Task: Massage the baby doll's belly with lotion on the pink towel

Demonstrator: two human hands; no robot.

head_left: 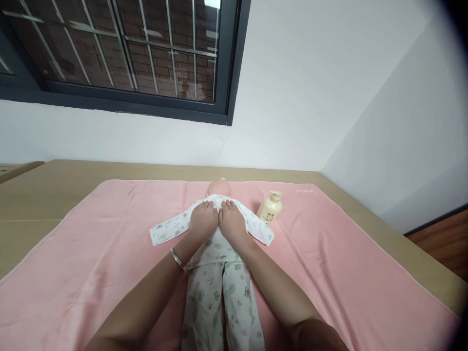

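Note:
A baby doll (218,188) lies on its back, its head toward the wall. It wears a white long-sleeved top (215,251) and matching trousers (204,297), both with a small green print. My left hand (204,219) rests flat on the doll's upper chest, fingers stretched toward its neck. Close beside it, my right hand (232,220) lies flat on the other half of the chest, fingers extended. Neither hand grips anything. The doll's sleeves spread out to both sides, and its hands do not show. A bracelet (179,260) circles my left wrist.
A pale yellow pump bottle (270,207) stands by the doll's sleeve on my right. Beneath everything a pink sheet (120,243) covers much of the wooden surface (80,175). A white wall (285,97) and a barred window (164,48) rise behind it.

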